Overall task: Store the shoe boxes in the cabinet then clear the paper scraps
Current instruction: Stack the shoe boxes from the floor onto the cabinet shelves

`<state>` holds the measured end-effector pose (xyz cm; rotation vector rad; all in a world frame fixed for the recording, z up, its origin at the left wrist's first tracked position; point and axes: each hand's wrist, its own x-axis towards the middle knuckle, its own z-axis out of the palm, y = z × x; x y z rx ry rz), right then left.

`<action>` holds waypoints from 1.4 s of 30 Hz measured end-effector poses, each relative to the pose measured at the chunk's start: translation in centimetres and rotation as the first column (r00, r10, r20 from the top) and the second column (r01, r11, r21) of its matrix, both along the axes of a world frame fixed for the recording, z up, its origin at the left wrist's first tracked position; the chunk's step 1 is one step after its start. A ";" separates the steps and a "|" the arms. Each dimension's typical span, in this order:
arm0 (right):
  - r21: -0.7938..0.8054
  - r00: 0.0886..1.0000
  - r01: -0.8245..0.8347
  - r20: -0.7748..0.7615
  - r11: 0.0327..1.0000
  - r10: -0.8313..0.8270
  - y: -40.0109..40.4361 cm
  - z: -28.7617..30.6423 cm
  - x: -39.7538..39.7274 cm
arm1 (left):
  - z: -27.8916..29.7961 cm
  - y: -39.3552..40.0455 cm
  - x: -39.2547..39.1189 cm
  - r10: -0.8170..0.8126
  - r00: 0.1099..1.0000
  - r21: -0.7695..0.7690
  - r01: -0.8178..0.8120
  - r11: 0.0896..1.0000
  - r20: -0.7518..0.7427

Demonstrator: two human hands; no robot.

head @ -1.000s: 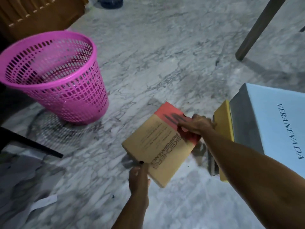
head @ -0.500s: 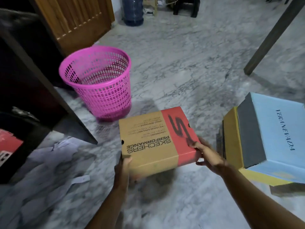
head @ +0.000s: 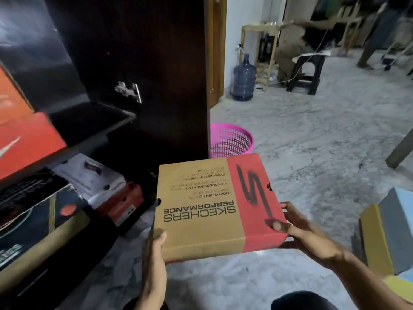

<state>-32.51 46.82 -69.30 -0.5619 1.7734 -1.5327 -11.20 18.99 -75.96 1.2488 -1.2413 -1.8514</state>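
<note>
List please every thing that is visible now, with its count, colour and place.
Skechers box: 1, tan and red, held at centre.
Cabinet: 1, dark, left, door open.
Stored boxes: several, red, white, black, inside cabinet.
Basket: 1, pink, floor behind the door.
Stacked boxes: several, yellow, grey-blue, right edge.
Water bottle: 1, blue, by far wall.
Stool: 1, black, far right.
Left hand: grips box's near-left corner.
Right hand: grips box's red end.

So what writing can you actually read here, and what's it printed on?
"SKECHERS PERFORMANCE": lid of the brown and red shoe box, upside down to the camera.
"LIGHTWEIGHT", "AIR COOLED GOGA MAT", "HIGHLY RESPONSIVE": bullet lines on the same lid; the smaller print beside them is too blurred.
Large "S" logo: its red band.
Boxes in the cabinet: markings unreadable.
</note>
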 end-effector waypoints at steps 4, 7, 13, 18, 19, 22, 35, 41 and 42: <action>-0.069 0.996 -0.084 -0.049 0.994 0.080 -5.8 3.2 3.6 | 4.6 -3.6 5.4 0.103 0.992 -0.030 -0.105 0.994 -0.066; -0.134 0.988 -0.140 -0.082 0.981 0.130 -10.6 5.9 5.7 | 7.6 -6.2 8.8 0.181 0.968 -0.084 -0.197 0.977 -0.173; -0.369 0.988 -0.155 -0.083 0.916 0.134 -19.9 12.8 7.5 | 16.1 -9.7 11.3 0.281 0.902 -0.349 -0.392 0.851 -0.327; -0.500 0.993 -0.115 -0.093 0.858 0.079 -27.2 20.3 8.5 | 25.0 -12.3 13.0 0.289 0.883 -0.685 -0.469 0.557 -0.370; -0.505 0.991 -0.125 -0.102 0.854 0.085 -29.0 22.0 8.7 | 26.6 -13.0 13.6 0.283 0.879 -0.721 -0.476 0.503 -0.383; -0.479 0.981 -0.167 -0.165 0.862 0.098 -33.5 26.7 8.7 | 31.3 -14.3 13.7 0.200 0.882 -0.732 -0.466 0.497 -0.426; -0.284 0.903 -0.413 -0.250 0.865 0.349 -54.9 37.0 14.5 | 41.8 -27.0 18.5 0.769 0.607 -0.773 -0.581 0.256 -0.201; -0.238 0.830 -0.526 -0.354 0.816 0.432 -58.9 36.2 16.2 | 41.5 -30.0 19.5 0.817 0.577 -0.783 -0.515 0.348 -0.016; -0.224 0.818 -0.536 -0.374 0.814 0.436 -59.5 36.0 16.6 | 41.4 -30.4 19.7 0.824 0.566 -0.778 -0.520 0.352 -0.006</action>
